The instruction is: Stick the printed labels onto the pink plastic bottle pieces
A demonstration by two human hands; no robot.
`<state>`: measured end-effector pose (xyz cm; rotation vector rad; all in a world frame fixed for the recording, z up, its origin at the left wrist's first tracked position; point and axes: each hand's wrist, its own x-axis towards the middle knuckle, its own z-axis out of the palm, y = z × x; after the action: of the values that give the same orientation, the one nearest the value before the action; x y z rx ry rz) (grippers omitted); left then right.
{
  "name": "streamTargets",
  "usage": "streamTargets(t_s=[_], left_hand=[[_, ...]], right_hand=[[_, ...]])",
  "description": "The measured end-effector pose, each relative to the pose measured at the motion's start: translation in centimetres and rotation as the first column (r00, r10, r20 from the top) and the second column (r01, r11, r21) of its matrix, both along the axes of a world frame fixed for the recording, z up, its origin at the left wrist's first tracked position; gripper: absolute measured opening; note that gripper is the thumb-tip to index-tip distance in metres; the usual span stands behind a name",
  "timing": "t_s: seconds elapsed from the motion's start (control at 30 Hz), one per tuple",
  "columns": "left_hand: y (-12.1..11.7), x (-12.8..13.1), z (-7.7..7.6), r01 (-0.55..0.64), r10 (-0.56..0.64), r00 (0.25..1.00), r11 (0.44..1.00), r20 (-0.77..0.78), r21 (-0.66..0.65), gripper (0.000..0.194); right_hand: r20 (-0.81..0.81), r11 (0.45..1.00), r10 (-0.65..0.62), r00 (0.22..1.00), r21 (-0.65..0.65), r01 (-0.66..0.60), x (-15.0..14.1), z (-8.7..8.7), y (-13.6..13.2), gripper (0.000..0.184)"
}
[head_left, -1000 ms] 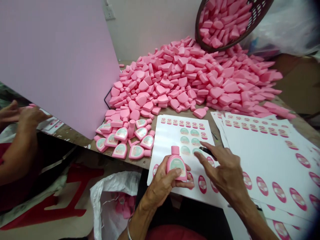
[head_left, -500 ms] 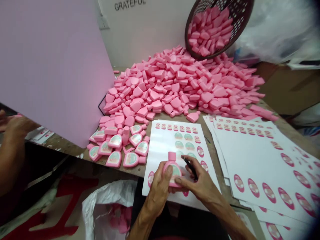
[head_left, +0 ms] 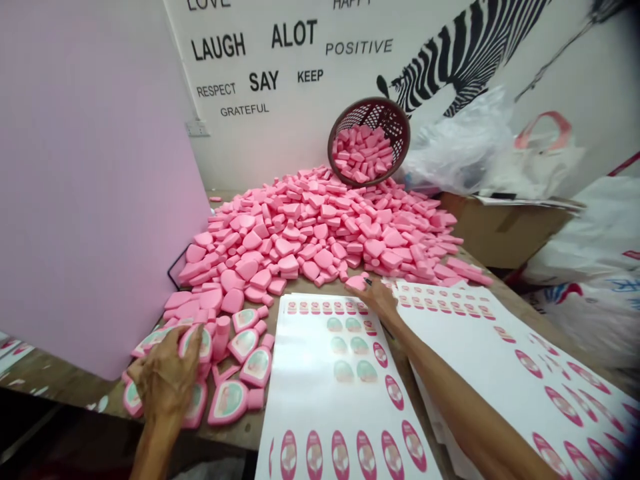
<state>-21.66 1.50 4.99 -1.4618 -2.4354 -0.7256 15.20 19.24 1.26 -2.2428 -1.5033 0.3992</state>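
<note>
At the left, my left hand [head_left: 167,373] is closed around a pink bottle with a green label [head_left: 204,347], down among other labelled pink bottles [head_left: 229,400]; the hand partly hides it. Across the table my right hand [head_left: 380,300] keeps a slim black tool [head_left: 369,281] in its grip, whose exact kind is not clear. The fingers of that hand also touch a plain pink bottle [head_left: 355,282] at the front of the heap. Between my arms lies a sticker sheet [head_left: 310,380] with green half-round labels and pink oval ones.
A large heap of plain pink bottles [head_left: 310,227] covers the back of the table, with a tipped brown basket [head_left: 400,133] on it. More sticker sheets [head_left: 465,360] lie at the right. A pink panel [head_left: 95,187] stands at the left; a cardboard box [head_left: 500,230] sits behind.
My hands have parted. The left has carried the labelled bottle left to the group, and the right has reached forward to a plain bottle at the heap. The view has tilted up.
</note>
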Motion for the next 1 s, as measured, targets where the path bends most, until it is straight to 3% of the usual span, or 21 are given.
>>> streamTargets(t_s=[0.1,0.2,0.27,0.33,0.4,0.43,0.47,0.5,0.53,0.6,0.63,0.67,0.7,0.73,0.8,0.87,1.0], left_hand=[[0.3,-0.6,-0.8,-0.01,0.005,0.996,0.999,-0.089,-0.051,0.04],[0.0,-0.7,-0.5,-0.029,0.02,0.988,0.998,-0.153,-0.057,0.044],[-0.5,-0.1,0.4,-0.061,0.065,0.986,0.998,-0.154,0.031,0.046],[-1.0,1.5,1.5,-0.032,0.049,0.996,0.977,-0.073,0.212,0.046],[-1.3,4.3,2.3,0.09,-0.147,0.981,0.922,0.126,0.377,0.042],[-1.4,6.1,2.4,0.146,-0.284,0.917,0.893,0.281,0.426,0.039],[-1.5,8.1,2.3,0.213,-0.392,0.788,0.897,0.474,0.387,0.037],[-1.5,10.2,2.0,0.297,-0.44,0.606,0.898,0.663,0.324,0.037],[-1.7,12.2,1.5,0.38,-0.428,0.386,0.881,0.817,0.282,0.04],[-2.3,15.7,0.4,0.504,-0.332,-0.065,0.803,0.941,0.318,0.046],[-2.8,17.0,-0.2,0.526,-0.252,-0.201,0.787,0.946,0.322,0.047],[-3.4,18.0,-0.7,0.525,-0.19,-0.289,0.788,0.938,0.321,0.048],[-4.0,18.6,-1.2,0.513,-0.146,-0.33,0.802,0.933,0.307,0.048],[-4.5,18.9,-1.5,0.497,-0.121,-0.333,0.82,0.935,0.283,0.047],[-5.2,18.9,-1.8,0.459,-0.121,-0.269,0.856,0.956,0.238,0.043],[-5.3,18.6,-2.0,0.441,-0.146,-0.171,0.873,0.974,0.208,0.039],[-4.1,18.8,-2.6,0.444,-0.195,-0.062,0.873,0.979,0.202,0.036]], right_hand=[[0.036,0.997,-0.08,0.996,0.025,0.079,-2.0,-1.9,0.8,0.075],[0.073,0.991,-0.115,0.991,0.081,0.11,-2.7,-2.3,0.7,0.069],[0.095,0.989,-0.108,0.99,0.111,0.097,-2.4,-1.5,0.4,0.066],[0.116,0.989,-0.072,0.991,0.134,0.056,-1.8,-0.3,-0.6,0.064],[0.136,0.988,-0.008,0.991,0.151,-0.013,-1.5,1.1,-2.8,0.064],[0.136,0.982,0.063,0.989,0.17,-0.086,-1.6,1.8,-4.5,0.064],[0.131,0.965,0.157,0.979,0.192,-0.181,-1.8,2.3,-6.6,0.063],[0.115,0.908,0.317,0.942,0.249,-0.336,-2.0,2.7,-8.9,0.063],[0.101,0.819,0.48,0.872,0.304,-0.486,-2.3,3.1,-11.4,0.059],[0.094,0.677,0.664,0.742,0.345,-0.65,-2.8,3.4,-16.1,0.049],[0.073,0.642,0.71,0.7,0.34,-0.687,-2.7,3.3,-18.0,0.048],[0.026,0.638,0.734,0.679,0.319,-0.701,-2.5,3.1,-19.4,0.049],[-0.042,0.662,0.73,0.682,0.29,-0.691,-2.0,2.7,-20.3,0.05],[-0.117,0.711,0.695,0.71,0.259,-0.654,-1.3,2.2,-20.8,0.048],[-0.221,0.824,0.564,0.795,0.198,-0.53,0.1,1.0,-20.4,0.035],[-0.197,0.877,0.474,0.858,0.193,-0.44,1.0,-0.3,-19.1,0.027],[0.072,0.801,0.539,0.839,0.263,-0.537,0.4,-2.3,-16.8,0.016]])
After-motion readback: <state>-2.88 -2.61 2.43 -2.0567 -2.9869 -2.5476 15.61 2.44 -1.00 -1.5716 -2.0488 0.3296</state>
